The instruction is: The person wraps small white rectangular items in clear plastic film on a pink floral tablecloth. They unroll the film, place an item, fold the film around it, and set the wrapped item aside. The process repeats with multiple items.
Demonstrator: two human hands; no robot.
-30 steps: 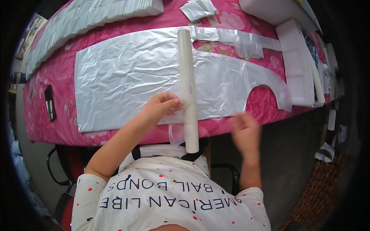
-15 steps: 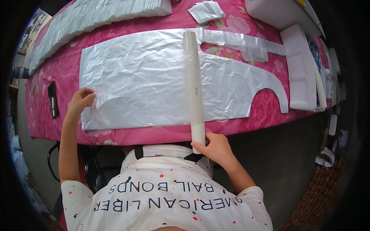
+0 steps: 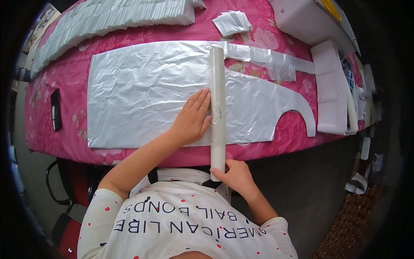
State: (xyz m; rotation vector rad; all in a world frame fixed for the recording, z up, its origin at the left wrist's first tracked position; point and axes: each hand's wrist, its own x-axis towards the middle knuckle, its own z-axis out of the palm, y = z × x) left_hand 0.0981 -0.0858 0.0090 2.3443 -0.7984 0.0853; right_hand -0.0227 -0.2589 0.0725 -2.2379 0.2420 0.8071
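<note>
A thin, shiny white plastic apron (image 3: 133, 95) lies flat on the table, its curved cut-outs and strap ends toward the right. Across it rests a pale tube (image 3: 218, 103), running from the far edge to past the table's near edge. My left hand (image 3: 192, 117) lies flat on the plastic, fingers stretched out, with its fingertips right beside the tube's left side. The near end of the tube is in the grip of my right hand (image 3: 236, 175), thumb on top; its other fingers are partly hidden.
A pink flowered cloth (image 3: 43, 125) covers the table. Long rows of folded white plastic packets (image 3: 116, 17) line the back left, with a small pile of packets (image 3: 233, 23) at the back. A black object (image 3: 55, 110) lies at left. White foam boxes (image 3: 331, 90) stand at right.
My left hand has moved right, from the apron's left edge to beside the tube, and now lies flat. My right hand keeps hold of the tube's near end.
</note>
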